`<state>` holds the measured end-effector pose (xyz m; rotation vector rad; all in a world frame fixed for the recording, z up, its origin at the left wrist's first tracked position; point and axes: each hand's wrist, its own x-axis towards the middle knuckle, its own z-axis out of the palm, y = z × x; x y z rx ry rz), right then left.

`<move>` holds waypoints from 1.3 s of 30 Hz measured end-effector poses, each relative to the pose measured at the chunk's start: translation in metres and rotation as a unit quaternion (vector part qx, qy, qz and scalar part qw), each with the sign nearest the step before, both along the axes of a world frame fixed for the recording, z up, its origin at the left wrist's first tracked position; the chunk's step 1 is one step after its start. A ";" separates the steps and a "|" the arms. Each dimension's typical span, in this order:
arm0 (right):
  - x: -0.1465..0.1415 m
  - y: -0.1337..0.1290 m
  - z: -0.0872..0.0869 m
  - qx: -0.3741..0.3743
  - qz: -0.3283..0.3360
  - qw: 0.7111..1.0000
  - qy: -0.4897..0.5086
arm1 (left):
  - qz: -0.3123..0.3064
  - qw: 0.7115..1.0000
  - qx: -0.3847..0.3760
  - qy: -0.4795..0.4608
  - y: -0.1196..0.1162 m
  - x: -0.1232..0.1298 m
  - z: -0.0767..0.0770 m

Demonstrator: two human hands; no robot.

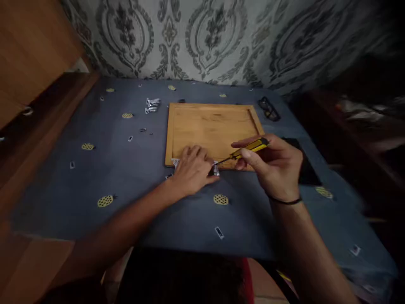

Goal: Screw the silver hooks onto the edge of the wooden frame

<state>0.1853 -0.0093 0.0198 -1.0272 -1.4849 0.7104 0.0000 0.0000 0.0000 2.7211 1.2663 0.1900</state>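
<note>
A framed wooden panel [218, 135] lies flat on the table, its long edge toward me. At that near edge, my left hand [194, 169] is closed, fingers over the panel and thumb below, gripping a shiny metal hinge [216, 169] that it partly covers. Another bit of bright metal [175, 162] shows on the hand's left side. My right hand [278, 164] grips a yellow and black screwdriver [253, 147] by its handle. The shaft slants down left, and its tip is at the hinge; whether it sits in a screw is too small to tell.
Several loose metal hinges [152, 105] lie left of the panel, with small screws [143, 130] nearer me. Dark-framed glasses [268, 109] rest at the back right. A flat black object [305, 164] lies behind my right wrist. A blue patterned cloth [133, 169] covers the table.
</note>
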 end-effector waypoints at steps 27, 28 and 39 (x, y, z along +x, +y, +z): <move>-0.006 0.004 -0.004 0.087 -0.063 0.992 0.064 | -0.003 1.000 0.015 -0.016 0.001 0.002 -0.005; -0.006 0.004 -0.004 0.080 -0.061 0.993 0.063 | -0.002 1.000 0.015 -0.016 0.001 0.002 -0.006; -0.008 0.004 -0.001 0.035 -0.074 0.996 0.020 | -0.003 1.000 0.019 -0.018 0.001 0.002 -0.006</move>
